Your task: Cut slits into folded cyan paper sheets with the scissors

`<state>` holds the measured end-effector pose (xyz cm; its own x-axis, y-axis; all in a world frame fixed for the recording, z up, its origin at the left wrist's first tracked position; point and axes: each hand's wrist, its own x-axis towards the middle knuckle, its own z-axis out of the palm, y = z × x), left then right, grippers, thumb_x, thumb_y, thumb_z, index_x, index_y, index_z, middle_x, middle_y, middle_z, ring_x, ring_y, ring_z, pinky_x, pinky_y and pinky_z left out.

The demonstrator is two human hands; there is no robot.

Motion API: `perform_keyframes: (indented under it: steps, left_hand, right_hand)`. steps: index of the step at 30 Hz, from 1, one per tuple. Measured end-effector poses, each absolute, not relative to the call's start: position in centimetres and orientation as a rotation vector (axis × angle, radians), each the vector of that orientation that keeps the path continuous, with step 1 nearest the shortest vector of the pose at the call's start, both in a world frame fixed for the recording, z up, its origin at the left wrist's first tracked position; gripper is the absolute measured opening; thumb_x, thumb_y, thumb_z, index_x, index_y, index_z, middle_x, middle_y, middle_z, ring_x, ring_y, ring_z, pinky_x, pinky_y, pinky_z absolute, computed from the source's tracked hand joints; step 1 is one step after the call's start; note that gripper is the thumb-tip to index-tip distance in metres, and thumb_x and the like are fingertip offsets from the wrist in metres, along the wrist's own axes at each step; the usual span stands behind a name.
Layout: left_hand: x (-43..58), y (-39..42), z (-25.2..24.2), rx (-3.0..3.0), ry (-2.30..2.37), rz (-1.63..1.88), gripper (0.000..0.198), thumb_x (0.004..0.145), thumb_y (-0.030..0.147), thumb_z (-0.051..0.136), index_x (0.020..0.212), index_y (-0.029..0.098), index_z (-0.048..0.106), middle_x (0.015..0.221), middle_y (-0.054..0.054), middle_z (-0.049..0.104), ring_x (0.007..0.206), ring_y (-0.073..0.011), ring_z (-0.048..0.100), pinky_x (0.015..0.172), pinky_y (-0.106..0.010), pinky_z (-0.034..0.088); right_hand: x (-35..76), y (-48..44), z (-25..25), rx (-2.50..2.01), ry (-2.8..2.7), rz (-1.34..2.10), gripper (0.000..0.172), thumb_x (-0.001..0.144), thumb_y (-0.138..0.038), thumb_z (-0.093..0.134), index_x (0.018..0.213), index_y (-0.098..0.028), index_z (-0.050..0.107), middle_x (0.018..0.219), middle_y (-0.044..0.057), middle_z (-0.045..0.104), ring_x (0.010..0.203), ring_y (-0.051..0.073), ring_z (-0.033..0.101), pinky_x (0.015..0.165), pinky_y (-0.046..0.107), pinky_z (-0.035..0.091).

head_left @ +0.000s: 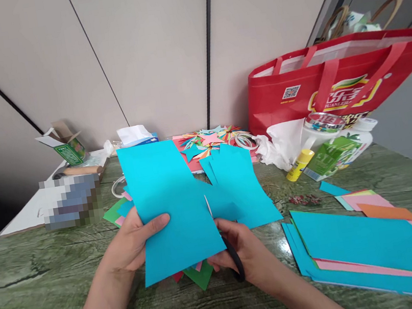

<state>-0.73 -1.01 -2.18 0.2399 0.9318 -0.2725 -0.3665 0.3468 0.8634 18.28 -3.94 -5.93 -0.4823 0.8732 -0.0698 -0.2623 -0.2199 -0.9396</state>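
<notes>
My left hand [134, 242] pinches the lower left edge of a bright blue paper sheet [166, 201], thumb on top, holding it up over the table. My right hand [244, 254] is closed round black-handled scissors [231, 254]. Their blade tip [208, 207] pokes up along the sheet's right edge, where a cut runs into the paper. The strip to the right of the cut [241, 185] bends away. Small green, pink and red scraps [198, 274] lie under the sheet.
A stack of blue, pink and orange sheets [367, 249] lies at the right. Behind are a red shopping bag [335, 83], a yellow glue stick [299, 165], crumpled tissue [285, 142], tape rolls [245, 141], colourful paper stars [207, 141], a tissue box [135, 135] and an open green carton [67, 144].
</notes>
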Motion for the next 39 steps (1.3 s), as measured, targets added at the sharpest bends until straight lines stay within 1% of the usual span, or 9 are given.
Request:
perform_keyframes:
  steps: [10,19,23,25,27,30,33,35,39]
  left_hand:
    - [-0.7,-1.0,-2.2,0.735,0.85,1.009,0.066,0.07,0.009,0.061,0.129,0.026,0.034,0.109,-0.009,0.063,0.096,-0.0324,0.058,0.078,-0.047,0.051]
    - [-0.6,-1.0,-2.0,0.743,0.895,1.018,0.073,0.068,0.011,0.064,0.131,0.026,0.03,0.112,-0.01,0.061,0.095,-0.0318,0.058,0.077,-0.044,0.052]
    - [-0.7,-1.0,-2.2,0.739,0.878,1.02,0.072,0.07,0.011,0.062,0.131,0.027,0.028,0.111,-0.009,0.062,0.095,-0.0308,0.059,0.076,-0.045,0.052]
    - [-0.7,-1.0,-2.3,0.739,0.868,1.016,0.071,0.07,0.011,0.062,0.131,0.027,0.028,0.111,-0.008,0.062,0.095,-0.0305,0.059,0.076,-0.045,0.052]
    - [-0.7,-1.1,-2.4,0.743,0.872,1.001,0.072,0.069,0.011,0.063,0.131,0.027,0.029,0.111,-0.008,0.062,0.095,-0.0308,0.059,0.076,-0.045,0.052]
    - [-0.5,-1.2,-2.4,0.749,0.884,0.98,0.072,0.067,0.012,0.066,0.129,0.026,0.033,0.111,-0.008,0.062,0.095,-0.0315,0.059,0.077,-0.044,0.052]
    - [-0.5,-1.3,-2.3,0.746,0.888,0.985,0.073,0.065,0.012,0.067,0.129,0.025,0.033,0.11,-0.008,0.063,0.095,-0.0317,0.058,0.078,-0.044,0.051]
    - [-0.5,-1.3,-2.3,0.739,0.879,0.988,0.075,0.065,0.012,0.067,0.129,0.025,0.032,0.109,-0.008,0.064,0.096,-0.0317,0.058,0.078,-0.044,0.051]
    - [-0.5,-1.2,-2.3,0.727,0.855,0.985,0.076,0.066,0.009,0.066,0.13,0.025,0.029,0.106,-0.008,0.065,0.095,-0.0312,0.058,0.078,-0.044,0.051]
  right_hand:
    - [18.2,-4.0,-6.5,-0.799,-1.219,1.79,0.033,0.061,-0.038,0.07,0.076,-0.016,0.051,0.057,-0.003,0.055,0.048,0.009,0.048,0.048,0.023,0.04]
    - [18.2,-4.1,-6.8,-0.77,-1.206,1.791,0.029,0.064,-0.035,0.069,0.076,-0.015,0.052,0.055,-0.003,0.055,0.042,0.007,0.044,0.043,0.021,0.036]
    - [18.1,-4.1,-7.0,-0.764,-1.213,1.784,0.027,0.066,-0.035,0.068,0.075,-0.015,0.053,0.056,-0.002,0.056,0.042,0.007,0.045,0.043,0.021,0.037]
    - [18.1,-4.1,-6.9,-0.763,-1.199,1.794,0.028,0.065,-0.037,0.068,0.076,-0.015,0.053,0.058,-0.001,0.058,0.044,0.008,0.048,0.045,0.022,0.04]
    - [18.1,-4.0,-6.7,-0.751,-1.192,1.794,0.03,0.063,-0.037,0.069,0.079,-0.016,0.053,0.062,0.0,0.061,0.05,0.012,0.053,0.049,0.025,0.045]
    - [18.2,-3.8,-6.5,-0.734,-1.215,1.75,0.035,0.059,-0.036,0.072,0.085,-0.019,0.055,0.077,0.004,0.065,0.064,0.018,0.06,0.06,0.03,0.049]
    - [18.3,-3.6,-6.5,-0.754,-1.239,1.67,0.039,0.057,-0.037,0.073,0.087,-0.02,0.056,0.088,0.006,0.065,0.076,0.022,0.061,0.066,0.034,0.05]
    - [18.3,-3.5,-6.6,-0.751,-1.239,1.648,0.041,0.056,-0.04,0.073,0.087,-0.019,0.057,0.087,0.007,0.066,0.075,0.023,0.062,0.067,0.035,0.05]
    - [18.2,-3.7,-6.4,-0.693,-1.216,1.679,0.043,0.055,-0.046,0.071,0.086,-0.019,0.058,0.08,0.005,0.067,0.067,0.022,0.063,0.064,0.035,0.051]
